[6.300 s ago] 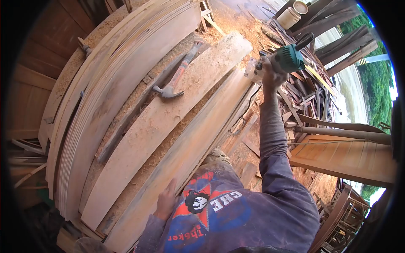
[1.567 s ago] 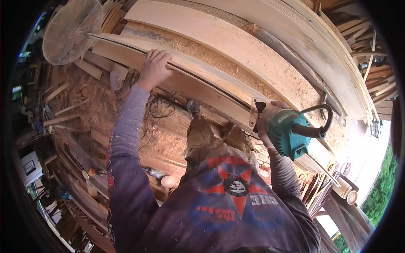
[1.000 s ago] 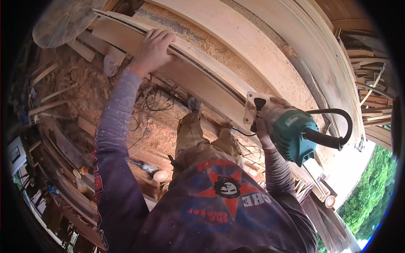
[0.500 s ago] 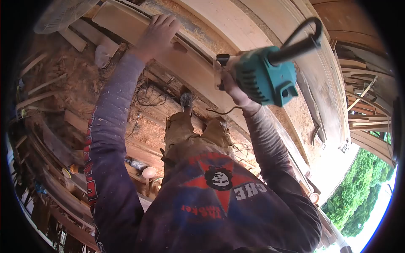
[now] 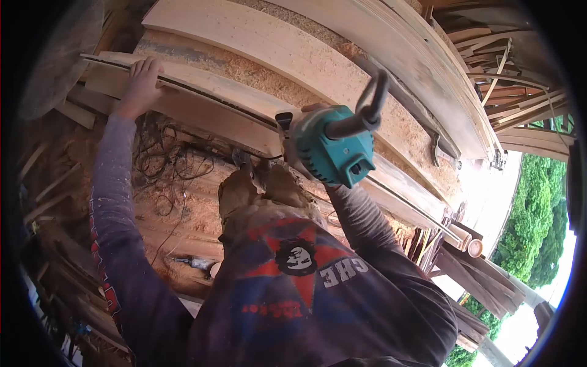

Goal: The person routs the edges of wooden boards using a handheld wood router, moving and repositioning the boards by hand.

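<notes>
My left hand (image 5: 140, 87) is closed over a long narrow wooden board (image 5: 211, 82), its fingers across the top near the left end. A dark line or gap runs along the board's length. My right hand (image 5: 296, 160) grips a teal corded power tool that looks like a router (image 5: 336, 147), held over the board. The tool's body hides most of that hand and whatever touches the wood. A thick black cord (image 5: 373, 101) rises from its top, and a black knob (image 5: 284, 119) shows at its left side.
A wide curved plank (image 5: 244, 40) lies behind, with sawdust (image 5: 238, 67) around it. More curved boards (image 5: 428, 67) are stacked beyond. Tangled wires (image 5: 159, 159) lie near my feet. Wood scraps (image 5: 49, 183) cover the left. A metal clamp-like piece (image 5: 435, 150) is on the right.
The router has moved left and slightly down in view. My left hand also appears farther left and lower along the board. The whole view has shifted, so part of this is camera motion.
</notes>
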Demonstrator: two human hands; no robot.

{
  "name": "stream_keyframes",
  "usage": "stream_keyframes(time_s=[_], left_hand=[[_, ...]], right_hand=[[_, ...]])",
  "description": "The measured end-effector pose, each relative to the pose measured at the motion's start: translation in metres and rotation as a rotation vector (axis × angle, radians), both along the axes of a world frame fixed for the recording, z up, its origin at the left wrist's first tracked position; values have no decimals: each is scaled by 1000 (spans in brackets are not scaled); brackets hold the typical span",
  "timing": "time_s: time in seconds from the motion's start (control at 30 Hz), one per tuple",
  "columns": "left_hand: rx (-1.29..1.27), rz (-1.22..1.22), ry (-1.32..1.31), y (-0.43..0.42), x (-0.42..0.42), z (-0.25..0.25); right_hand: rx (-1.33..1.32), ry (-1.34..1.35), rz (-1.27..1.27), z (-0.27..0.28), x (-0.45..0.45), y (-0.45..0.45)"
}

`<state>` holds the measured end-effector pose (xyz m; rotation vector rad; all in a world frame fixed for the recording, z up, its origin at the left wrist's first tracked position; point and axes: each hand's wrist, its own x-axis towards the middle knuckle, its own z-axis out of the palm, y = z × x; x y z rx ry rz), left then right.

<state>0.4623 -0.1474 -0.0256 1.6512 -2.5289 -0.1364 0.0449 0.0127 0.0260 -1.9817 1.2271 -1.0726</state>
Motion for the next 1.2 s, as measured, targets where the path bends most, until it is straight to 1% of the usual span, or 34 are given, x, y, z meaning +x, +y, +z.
stream_keyframes(time_s=[0.03,0.1,0.2,0.3,0.37,0.43,0.47,0.53,0.6,0.63,0.7,0.83,0.9,0.93,1.03,1.07,1.13,1.17,1.2], left_hand=[[-5,13,-24,-2,2,0],[-2,-36,-45,-7,10,-8],[46,7,-58,-5,5,-4],[78,33,-67,-4,1,1],[83,44,-66,-2,0,3],[87,42,-53,-7,-4,5],[106,37,-80,-7,-3,6],[126,39,-109,-9,-2,5],[131,42,-46,-8,3,1],[130,58,-52,-9,7,1],[112,88,-5,-12,17,4],[80,156,-34,-26,60,8],[-12,122,1,-37,90,3],[-18,147,1,-41,101,4],[-62,220,49,-58,141,-5],[-62,235,53,-64,158,-9],[-186,198,127,-76,187,-15],[-188,204,134,-82,197,-20],[-199,212,112,-89,204,-22]], right_hand=[[-71,-1,-76,12,-13,11],[-20,-42,-198,17,-51,44],[76,-182,-348,-1,-109,84],[126,-92,-481,-4,-156,114],[41,118,-461,-7,-168,119],[112,-411,-370,-15,-169,116],[109,-407,-371,-16,-171,115],[19,-243,-333,-1,-149,96],[21,-266,-329,0,-132,86],[158,-222,-291,11,-123,81],[191,-154,-225,11,-97,62],[176,-93,-153,13,-35,26],[181,-26,-102,18,-3,6],[175,-24,-76,17,14,-5],[224,-234,-15,5,56,-36],[226,-228,-1,3,68,-43],[270,-179,-20,7,96,-58],[269,-171,-15,12,108,-66],[248,-87,11,17,119,-75]])
